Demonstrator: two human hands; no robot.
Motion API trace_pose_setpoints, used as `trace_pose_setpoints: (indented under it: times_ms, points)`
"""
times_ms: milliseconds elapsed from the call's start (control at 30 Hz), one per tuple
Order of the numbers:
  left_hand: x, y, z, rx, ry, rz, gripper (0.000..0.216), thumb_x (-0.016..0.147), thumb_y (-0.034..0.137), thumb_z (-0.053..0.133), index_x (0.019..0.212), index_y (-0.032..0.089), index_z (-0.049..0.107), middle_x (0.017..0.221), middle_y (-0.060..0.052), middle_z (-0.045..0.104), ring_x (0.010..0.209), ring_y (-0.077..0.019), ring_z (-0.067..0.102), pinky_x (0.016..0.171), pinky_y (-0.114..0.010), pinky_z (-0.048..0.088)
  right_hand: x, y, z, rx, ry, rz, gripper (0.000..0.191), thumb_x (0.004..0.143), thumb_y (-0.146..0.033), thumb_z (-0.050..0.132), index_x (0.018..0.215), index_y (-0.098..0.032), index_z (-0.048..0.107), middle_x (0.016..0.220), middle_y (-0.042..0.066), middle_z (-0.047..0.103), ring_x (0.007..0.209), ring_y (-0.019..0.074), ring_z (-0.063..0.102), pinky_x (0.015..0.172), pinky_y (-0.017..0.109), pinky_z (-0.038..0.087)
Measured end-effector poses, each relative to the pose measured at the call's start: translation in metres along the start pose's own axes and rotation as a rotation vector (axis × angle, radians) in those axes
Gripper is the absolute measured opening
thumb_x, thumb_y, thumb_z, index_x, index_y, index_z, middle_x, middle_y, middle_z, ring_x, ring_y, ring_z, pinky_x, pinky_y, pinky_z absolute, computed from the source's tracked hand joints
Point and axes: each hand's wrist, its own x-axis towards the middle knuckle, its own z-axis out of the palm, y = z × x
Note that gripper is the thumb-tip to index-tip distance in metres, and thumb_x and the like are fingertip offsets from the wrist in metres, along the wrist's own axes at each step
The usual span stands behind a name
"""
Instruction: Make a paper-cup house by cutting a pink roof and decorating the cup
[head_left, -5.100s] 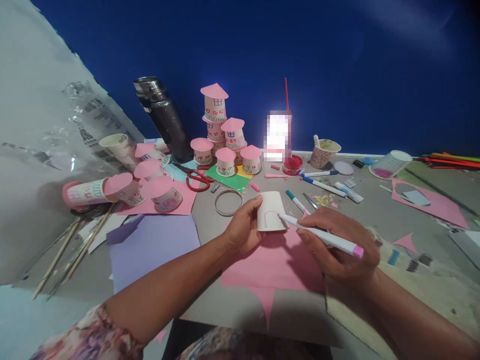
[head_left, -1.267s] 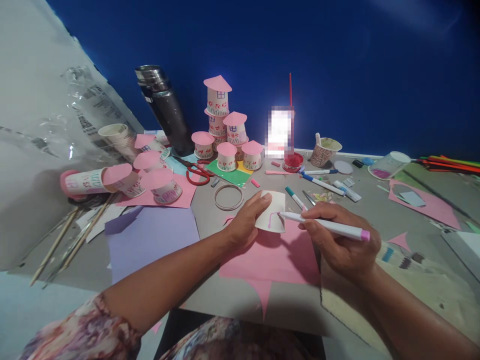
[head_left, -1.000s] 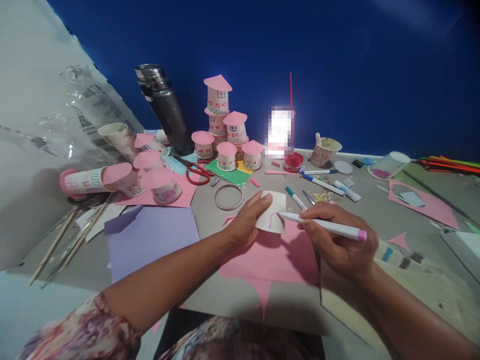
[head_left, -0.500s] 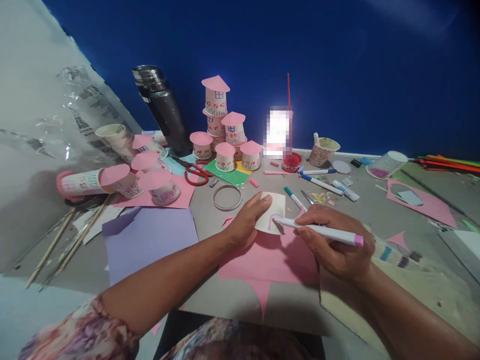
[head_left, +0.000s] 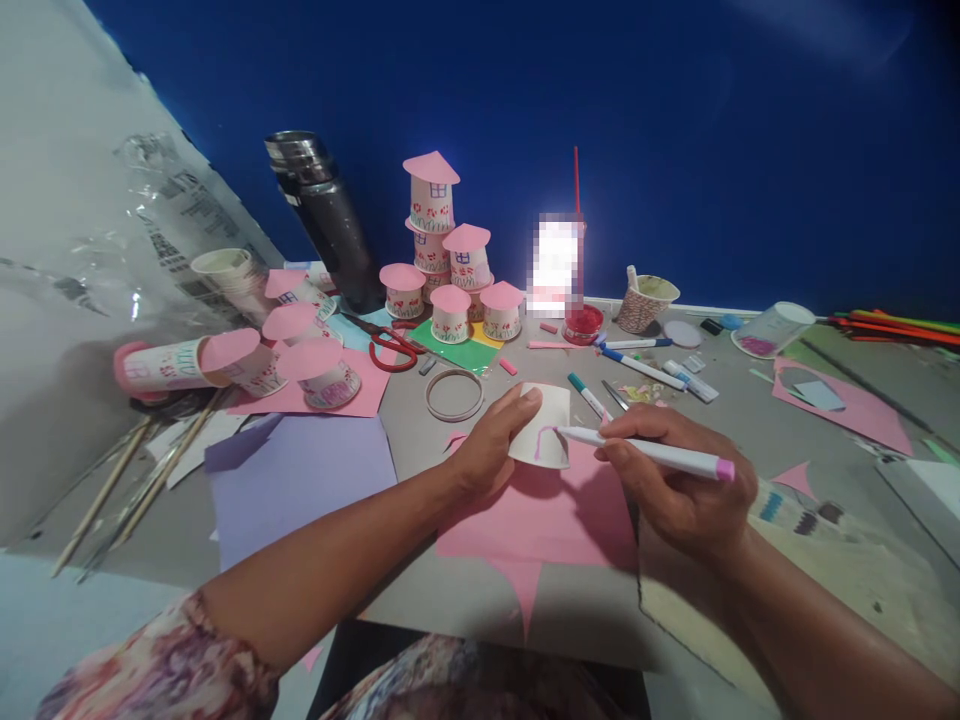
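Observation:
My left hand (head_left: pixel 491 445) is closed around a small white paper cup (head_left: pixel 553 410), its thumb on the side. The cup bears a pink arch-shaped line. In my right hand (head_left: pixel 679 480) is a white felt-tip pen (head_left: pixel 667 455) with a pink end; its tip meets the cup's side near the arch. Below the hands lies a sheet of pink paper (head_left: pixel 525 530). A teal-capped marker (head_left: pixel 589 395) rests just behind the cup. Paper cups with pink cone roofs (head_left: pixel 431 195) and drawn windows and flowers are stacked by the wall, with several more (head_left: pixel 322 375) at left.
Red-handled scissors (head_left: pixel 394 350), a tape ring (head_left: pixel 454 395) and a dark flask (head_left: pixel 322 220) stand or lie left of centre. Purple paper (head_left: pixel 300 480) covers the near left. Markers (head_left: pixel 643 370), a patterned cup (head_left: pixel 646 303) and a clear cup (head_left: pixel 776 330) are to the right.
The pen's tip has moved a little right and up on the cup, and my right hand with it. The pink line has grown into a fuller arch.

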Motion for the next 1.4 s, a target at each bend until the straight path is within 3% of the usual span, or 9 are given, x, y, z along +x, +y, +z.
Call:
trace_pose_setpoints:
  times_ms: [133,400,667,967,1400]
  points:
    - [0.0003,-0.0002,0.0002,-0.02,0.015,-0.01,0.047,0.074,0.053,0.09,0.097,0.017,0.069,0.086,-0.002,0.066,0.079,-0.0178,0.062,0.073,-0.028,0.048,-0.0002,-0.0015,-0.0011,-0.018,0.028,0.043,0.012,0.092,-0.014,0.067,0.083,-0.021,0.071,0.067,0.002,0.076,0.055,0.0179,0.071,0.053,0.029,0.056]
    - [0.0011,-0.0025,-0.0013,-0.004,-0.017,0.002,0.046,0.075,0.053,0.088,0.095,0.017,0.069,0.086,-0.002,0.066,0.079,-0.0177,0.061,0.073,-0.028,0.048,0.0015,-0.0014,0.0007,-0.001,0.0,-0.024,0.013,0.091,-0.013,0.067,0.084,-0.022,0.073,0.07,0.003,0.079,0.058,0.0186,0.073,0.055,0.029,0.058]
    - [-0.0013,-0.0008,-0.0004,-0.015,0.006,-0.021,0.043,0.078,0.051,0.087,0.099,0.017,0.071,0.089,-0.003,0.068,0.081,-0.0187,0.063,0.075,-0.03,0.049,0.0019,-0.0036,-0.002,-0.023,0.024,0.06,0.013,0.091,-0.014,0.067,0.081,-0.022,0.071,0.066,0.001,0.076,0.055,0.0176,0.071,0.053,0.028,0.055]
    - [0.0004,-0.0026,-0.0004,-0.001,-0.011,-0.011,0.045,0.074,0.054,0.089,0.093,0.018,0.069,0.083,-0.002,0.064,0.074,-0.0163,0.059,0.069,-0.027,0.049,0.0019,-0.0019,0.0005,-0.001,0.0,-0.004,0.013,0.09,-0.014,0.067,0.083,-0.022,0.073,0.068,0.003,0.078,0.054,0.0192,0.071,0.052,0.03,0.055]
    - [-0.0002,-0.0019,-0.0011,-0.016,0.019,-0.034,0.043,0.078,0.053,0.086,0.097,0.017,0.071,0.086,-0.004,0.067,0.078,-0.0189,0.063,0.073,-0.03,0.051,0.0003,-0.0037,-0.0023,-0.027,0.026,0.076,0.014,0.091,-0.015,0.067,0.08,-0.021,0.07,0.066,0.0,0.075,0.055,0.0159,0.069,0.054,0.027,0.054]
